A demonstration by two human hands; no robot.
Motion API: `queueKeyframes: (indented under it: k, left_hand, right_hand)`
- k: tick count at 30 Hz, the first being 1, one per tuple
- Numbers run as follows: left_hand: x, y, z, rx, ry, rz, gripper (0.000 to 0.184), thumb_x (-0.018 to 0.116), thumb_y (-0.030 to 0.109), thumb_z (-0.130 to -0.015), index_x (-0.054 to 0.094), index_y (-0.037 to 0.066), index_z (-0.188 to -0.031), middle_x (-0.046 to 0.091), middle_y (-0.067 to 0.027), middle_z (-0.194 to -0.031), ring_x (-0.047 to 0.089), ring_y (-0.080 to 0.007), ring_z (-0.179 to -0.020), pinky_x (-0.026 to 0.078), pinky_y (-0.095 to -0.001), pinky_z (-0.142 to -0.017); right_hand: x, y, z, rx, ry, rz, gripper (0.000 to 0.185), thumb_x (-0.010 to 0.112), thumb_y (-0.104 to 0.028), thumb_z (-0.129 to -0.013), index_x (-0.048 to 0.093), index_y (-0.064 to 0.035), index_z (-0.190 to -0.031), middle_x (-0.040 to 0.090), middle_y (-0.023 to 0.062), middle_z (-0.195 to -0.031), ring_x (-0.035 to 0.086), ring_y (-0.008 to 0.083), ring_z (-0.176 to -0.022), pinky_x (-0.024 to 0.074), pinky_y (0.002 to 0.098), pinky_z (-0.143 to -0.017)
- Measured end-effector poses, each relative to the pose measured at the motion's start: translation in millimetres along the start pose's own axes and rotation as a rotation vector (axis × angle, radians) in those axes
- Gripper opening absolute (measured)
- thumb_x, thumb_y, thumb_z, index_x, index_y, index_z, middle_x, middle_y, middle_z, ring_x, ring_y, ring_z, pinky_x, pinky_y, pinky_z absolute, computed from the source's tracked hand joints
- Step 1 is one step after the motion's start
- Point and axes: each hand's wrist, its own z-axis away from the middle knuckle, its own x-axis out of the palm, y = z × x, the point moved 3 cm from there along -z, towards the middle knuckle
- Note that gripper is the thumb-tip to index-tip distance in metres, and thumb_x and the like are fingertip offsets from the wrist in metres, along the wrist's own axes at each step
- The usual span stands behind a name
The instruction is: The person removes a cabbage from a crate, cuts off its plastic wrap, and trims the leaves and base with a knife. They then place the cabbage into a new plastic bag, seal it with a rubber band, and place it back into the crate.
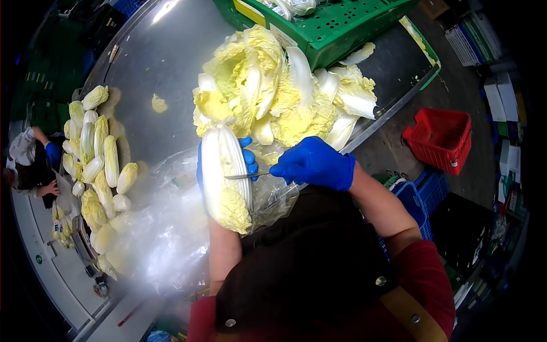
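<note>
In my head view, my blue-gloved left hand [250, 162] cradles a pale, oblong Chinese cabbage [219, 162] before me; my blue-gloved right hand [314, 164] grips a thin metal knife [242, 176] against it. This 1 seems partway trimmed: loose yellow-white leaves [248, 80] lie heaped beyond. Whether the 10-plus cabbages [111, 161] leftward are done, I can't tell.

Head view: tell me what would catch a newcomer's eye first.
The pale cabbage in the middle stands out first, held in the blue-gloved left grip, with a knife from the right grip crossing it. Just beyond lies a heap of yellow leaves, and a bright red crate sits off to the right.
</note>
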Motion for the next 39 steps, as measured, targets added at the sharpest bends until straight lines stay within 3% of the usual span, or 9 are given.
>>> queueKeyframes:
  k: [7,10,13,16,20,24,31,34,39]
  left_hand:
    - [6,-3,1,-0.04,-0.013,-0.041,0.07,0.035,0.054,-0.096,0.059,-0.011,-0.107,0.062,-0.0195,-0.072,0.058,-0.0277,-0.055,0.05,-0.0363,-0.051]
    - [0,-2,1,-0.026,-0.043,-0.092,0.069,0.04,0.05,-0.094,0.049,-0.012,-0.124,0.06,-0.014,-0.078,0.055,-0.0236,-0.06,0.046,-0.0336,-0.054]
    - [5,-1,1,-0.029,-0.027,-0.013,0.068,0.036,0.052,-0.096,0.06,-0.011,-0.106,0.063,-0.0204,-0.073,0.059,-0.0287,-0.056,0.052,-0.0372,-0.052]
    - [-10,-1,-1,0.019,-0.069,-0.11,0.064,0.037,0.05,-0.097,0.057,-0.008,-0.113,0.064,-0.0219,-0.085,0.062,-0.0294,-0.066,0.053,-0.0381,-0.059]
    - [2,-4,0,0.103,-0.197,0.043,0.054,0.043,0.045,-0.098,0.047,0.005,-0.134,0.057,-0.0173,-0.122,0.063,-0.0283,-0.101,0.054,-0.0394,-0.086]
    - [-1,-6,-2,0.191,-0.074,0.043,0.056,0.041,0.048,-0.098,0.048,0.005,-0.134,0.06,-0.0162,-0.118,0.064,-0.0279,-0.097,0.054,-0.0401,-0.086]
    - [1,-11,6,0.034,0.022,0.066,0.064,0.04,0.055,-0.095,0.054,0.0,-0.125,0.065,-0.0187,-0.098,0.064,-0.0297,-0.079,0.055,-0.0417,-0.07]
    - [1,-12,4,-0.076,-0.1,0.012,0.08,0.031,0.065,-0.092,0.054,-0.007,-0.12,0.063,-0.0214,-0.092,0.062,-0.0294,-0.073,0.051,-0.0375,-0.064]
    - [-7,-12,-2,0.136,-0.123,0.046,0.058,0.034,0.049,-0.098,0.051,0.002,-0.126,0.062,-0.0184,-0.104,0.063,-0.0302,-0.082,0.054,-0.0419,-0.071]
  right_hand:
    - [2,5,-10,0.119,0.03,-0.221,0.063,0.052,-0.057,-0.092,0.068,-0.0018,-0.066,0.063,0.0063,-0.057,0.062,0.0161,-0.053,0.0508,0.0285,-0.057]
    - [4,5,-9,0.096,0.056,-0.264,0.06,0.053,-0.053,-0.093,0.067,-0.0014,-0.065,0.062,0.0067,-0.056,0.061,0.0139,-0.052,0.0504,0.0277,-0.056]
    - [6,11,-9,0.204,-0.018,-0.511,0.049,0.058,-0.047,-0.093,0.069,-0.0013,-0.078,0.065,0.0088,-0.065,0.062,0.0125,-0.056,0.0509,0.0263,-0.06]
    - [5,8,-16,-0.071,0.219,-0.534,0.037,0.068,-0.037,-0.088,0.069,-0.0018,-0.097,0.068,0.0098,-0.081,0.064,0.013,-0.068,0.0513,0.0265,-0.068]
    - [7,-30,-17,-0.165,0.42,-0.16,0.046,0.079,-0.028,-0.077,0.064,-0.0029,-0.113,0.067,0.0077,-0.094,0.065,0.0161,-0.085,0.0509,0.0293,-0.076]
    - [21,-36,-18,-0.17,0.419,-0.115,0.032,0.075,-0.024,-0.08,0.066,-0.0015,-0.101,0.067,0.0119,-0.086,0.065,0.0167,-0.076,0.051,0.0298,-0.072]
    - [18,-12,-35,0.004,0.443,-0.749,0.019,0.069,-0.014,-0.085,0.063,0.0007,-0.095,0.063,0.0013,-0.079,0.057,0.0075,-0.073,0.0498,0.0258,-0.07]
    - [-4,-10,-32,-0.11,0.679,-0.254,0.036,0.071,-0.016,-0.084,0.062,-0.0033,-0.116,0.066,0.0071,-0.09,0.061,0.0116,-0.077,0.0508,0.0264,-0.073]
    - [8,-38,-12,-0.249,0.518,0.029,0.053,0.076,-0.022,-0.079,0.058,-0.0093,-0.128,0.063,0.0089,-0.103,0.065,0.0188,-0.082,0.0519,0.0287,-0.071]
